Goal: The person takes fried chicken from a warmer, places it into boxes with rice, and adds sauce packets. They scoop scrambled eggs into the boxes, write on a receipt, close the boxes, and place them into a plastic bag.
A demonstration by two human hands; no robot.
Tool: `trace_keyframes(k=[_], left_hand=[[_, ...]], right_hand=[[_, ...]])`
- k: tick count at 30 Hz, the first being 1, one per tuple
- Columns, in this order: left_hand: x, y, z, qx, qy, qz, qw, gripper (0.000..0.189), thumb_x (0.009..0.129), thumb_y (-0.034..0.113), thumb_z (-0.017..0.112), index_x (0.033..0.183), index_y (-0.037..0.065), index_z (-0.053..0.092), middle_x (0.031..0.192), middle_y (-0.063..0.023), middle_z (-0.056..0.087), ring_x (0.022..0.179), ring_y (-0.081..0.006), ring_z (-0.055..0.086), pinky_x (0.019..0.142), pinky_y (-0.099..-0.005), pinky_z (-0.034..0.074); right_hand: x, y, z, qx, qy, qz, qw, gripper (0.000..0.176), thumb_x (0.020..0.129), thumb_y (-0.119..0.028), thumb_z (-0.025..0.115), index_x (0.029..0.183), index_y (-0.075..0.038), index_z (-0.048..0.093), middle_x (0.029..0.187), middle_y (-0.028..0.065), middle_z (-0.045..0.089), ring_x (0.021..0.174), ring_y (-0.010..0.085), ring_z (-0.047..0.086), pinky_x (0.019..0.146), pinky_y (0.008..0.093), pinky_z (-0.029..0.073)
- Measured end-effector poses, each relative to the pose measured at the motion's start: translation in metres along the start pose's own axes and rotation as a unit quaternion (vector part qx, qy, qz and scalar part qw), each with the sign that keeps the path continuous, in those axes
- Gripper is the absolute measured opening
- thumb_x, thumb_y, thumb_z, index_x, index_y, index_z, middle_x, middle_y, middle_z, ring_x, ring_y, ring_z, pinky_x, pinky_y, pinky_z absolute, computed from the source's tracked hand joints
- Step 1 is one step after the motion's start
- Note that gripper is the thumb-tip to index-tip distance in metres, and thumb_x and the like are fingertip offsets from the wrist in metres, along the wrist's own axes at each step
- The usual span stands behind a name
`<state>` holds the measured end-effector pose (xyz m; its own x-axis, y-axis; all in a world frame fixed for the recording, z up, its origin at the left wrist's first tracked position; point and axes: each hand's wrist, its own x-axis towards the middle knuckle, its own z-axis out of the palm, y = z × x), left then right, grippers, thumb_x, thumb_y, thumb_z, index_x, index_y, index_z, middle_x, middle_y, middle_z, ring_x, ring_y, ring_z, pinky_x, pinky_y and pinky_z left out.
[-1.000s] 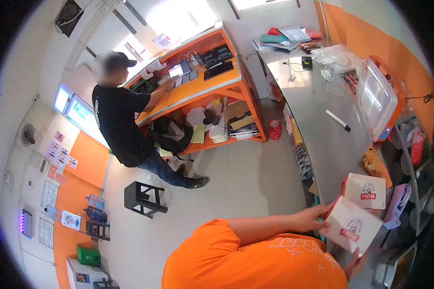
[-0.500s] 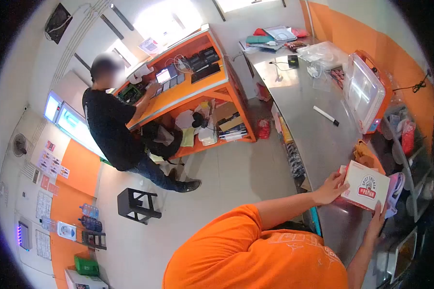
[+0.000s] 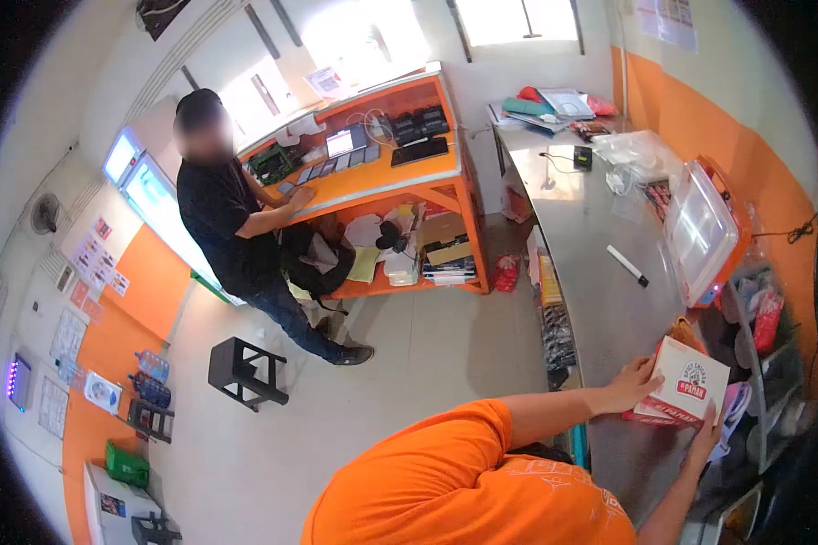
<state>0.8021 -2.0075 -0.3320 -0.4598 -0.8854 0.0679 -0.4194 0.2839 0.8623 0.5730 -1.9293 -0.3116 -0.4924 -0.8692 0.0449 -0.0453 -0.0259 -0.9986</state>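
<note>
Camera, head-worn, 1 unit; 1 view. Scene is viewed from above, forward and down, through a wide lens with dark, rounded corners. The orange shirt [image 3: 445, 481] is placed nearest, cut by the bottom edge; the left hand [image 3: 634, 385], right hand [image 3: 704, 439] and box [image 3: 686, 372] are shown near, lower right. The desk [image 3: 373, 178] is set farther off, upper centre; the left wall [image 3: 27, 286] is tilted.

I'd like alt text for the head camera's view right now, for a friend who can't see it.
A person in an orange shirt holds a red-and-white box between left hand and right hand at a metal counter. Across the room, someone in a black shirt stands at an orange desk, near a black stool.
</note>
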Motion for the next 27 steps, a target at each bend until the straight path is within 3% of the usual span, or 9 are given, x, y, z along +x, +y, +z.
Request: trace_keyframes(k=[6,9,11,12,14,17,20,23,27], left_hand=[[0.006,0.006,-0.009,-0.023,0.015,0.021,0.999,0.064,0.088,0.043,0.039,0.135,0.003,0.024,0.130,-0.0251,0.034,0.119,-0.0393,0.035,0.099,-0.0431,0.029],[0.008,0.008,-0.009,-0.073,-0.010,-0.016,0.997,0.064,0.088,0.043,0.040,0.134,0.001,0.025,0.131,-0.0258,0.033,0.122,-0.0389,0.033,0.101,-0.0424,0.027],[0.008,0.008,-0.011,-0.069,-0.006,-0.047,0.996,0.064,0.088,0.042,0.041,0.134,0.001,0.025,0.130,-0.0255,0.034,0.121,-0.0396,0.033,0.101,-0.0426,0.028],[0.012,0.009,-0.015,-0.077,-0.003,-0.029,0.997,0.065,0.087,0.043,0.042,0.135,0.002,0.024,0.130,-0.0255,0.033,0.121,-0.0400,0.033,0.100,-0.0424,0.028],[0.007,0.007,-0.015,-0.098,-0.001,-0.007,0.995,0.067,0.086,0.044,0.044,0.135,0.002,0.023,0.130,-0.0254,0.033,0.120,-0.0408,0.033,0.100,-0.0420,0.030],[0.003,0.010,-0.012,-0.092,0.034,0.001,0.995,0.073,0.084,0.040,0.051,0.139,0.007,0.016,0.138,-0.0249,0.021,0.129,-0.0400,0.018,0.105,-0.0483,0.015],[-0.026,0.065,-0.054,0.139,0.010,0.061,0.988,0.079,0.078,0.037,0.059,0.139,0.012,0.017,0.141,-0.0228,0.014,0.131,-0.0399,0.014,0.104,-0.0558,0.012],[-0.028,0.080,-0.072,0.291,-0.076,0.194,0.934,0.078,0.073,0.034,0.063,0.138,0.018,0.022,0.143,-0.0185,0.012,0.132,-0.0364,0.015,0.102,-0.0606,0.011],[-0.016,0.052,-0.053,0.296,-0.065,0.202,0.932,0.067,0.076,0.031,0.061,0.134,0.019,0.030,0.143,-0.0136,0.017,0.133,-0.0297,0.017,0.102,-0.0587,0.014]], right_hand=[[0.021,0.010,-0.003,-0.014,0.004,-0.042,0.999,0.050,0.090,-0.036,0.049,0.122,0.002,0.044,0.119,0.0131,0.050,0.105,0.0220,0.048,0.089,0.0317,0.038],[0.028,0.007,-0.006,-0.153,0.006,0.020,0.988,0.054,0.089,-0.032,0.050,0.129,0.002,0.037,0.125,0.0166,0.046,0.113,0.0260,0.045,0.097,0.0338,0.032],[0.013,-0.027,-0.010,-0.291,0.139,-0.265,0.909,0.048,0.089,-0.025,0.049,0.126,0.003,0.039,0.126,0.0173,0.046,0.117,0.0279,0.042,0.102,0.0361,0.026],[-0.001,-0.052,-0.016,-0.307,0.182,-0.332,0.873,0.047,0.089,-0.025,0.049,0.125,0.003,0.039,0.125,0.0172,0.046,0.116,0.0277,0.042,0.101,0.0360,0.027],[-0.040,-0.090,-0.040,-0.326,0.201,-0.350,0.855,0.046,0.089,-0.025,0.050,0.124,0.002,0.040,0.123,0.0170,0.047,0.115,0.0274,0.043,0.100,0.0360,0.027],[-0.095,-0.100,-0.061,-0.412,0.157,-0.285,0.851,0.044,0.089,-0.025,0.050,0.122,0.002,0.041,0.121,0.0166,0.047,0.113,0.0269,0.044,0.098,0.0359,0.028],[-0.128,-0.075,-0.061,-0.478,0.077,-0.181,0.856,0.042,0.089,-0.025,0.050,0.120,0.001,0.042,0.119,0.0163,0.048,0.110,0.0263,0.044,0.097,0.0358,0.029],[-0.148,-0.062,-0.062,-0.507,0.034,-0.119,0.853,0.040,0.089,-0.026,0.050,0.118,0.001,0.044,0.117,0.0160,0.049,0.108,0.0258,0.045,0.095,0.0357,0.030],[-0.166,-0.055,-0.067,-0.521,0.020,-0.085,0.849,0.037,0.088,-0.026,0.050,0.115,0.000,0.045,0.114,0.0155,0.050,0.105,0.0252,0.046,0.093,0.0356,0.032]])
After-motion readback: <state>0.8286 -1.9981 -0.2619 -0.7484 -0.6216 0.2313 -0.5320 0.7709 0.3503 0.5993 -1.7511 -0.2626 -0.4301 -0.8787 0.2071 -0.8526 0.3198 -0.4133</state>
